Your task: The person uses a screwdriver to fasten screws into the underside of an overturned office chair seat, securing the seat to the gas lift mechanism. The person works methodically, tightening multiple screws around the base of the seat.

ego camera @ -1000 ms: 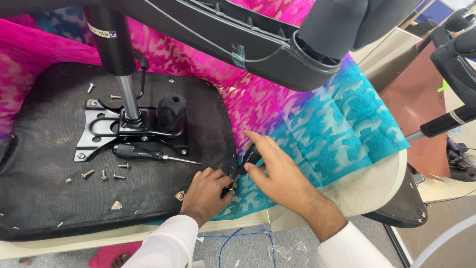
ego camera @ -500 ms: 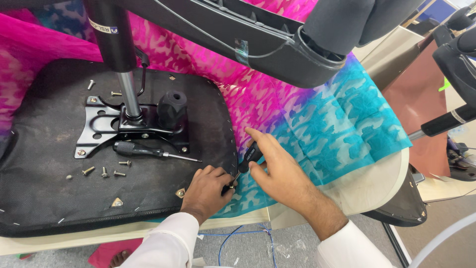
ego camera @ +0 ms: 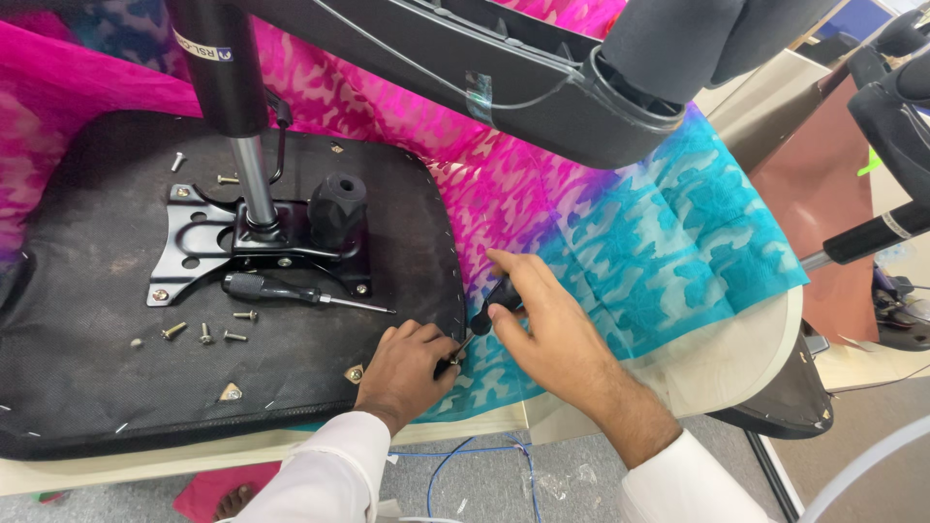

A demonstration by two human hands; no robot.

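Over the last second little has shifted: both hands have stayed at the near right edge of the upturned black seat base (ego camera: 126,387), and the right hand has tilted the screwdriver a touch more upright, its fingers closing tighter on the handle. That reads as steady work on 1 fastener at the edge, not a change of step.

The right hand (ego camera: 542,324) is closed around the black handle of the screwdriver (ego camera: 481,322), whose shaft slants down and left to the rim of the seat base. The left hand (ego camera: 407,363) is curled, fingertips pinched at the tip of the shaft where a small screw (ego camera: 453,360) seems to sit; whether it grips the screw or only steadies it cannot be told.

Further in on the seat base lies a second screwdriver (ego camera: 291,291), just in front of the black metal mounting plate (ego camera: 208,242) with its gas lift column (ego camera: 247,165). About 5 loose screws (ego camera: 208,334) lie left of it. A pink and blue cloth (ego camera: 659,242) covers the worktop to the right of the seat base.
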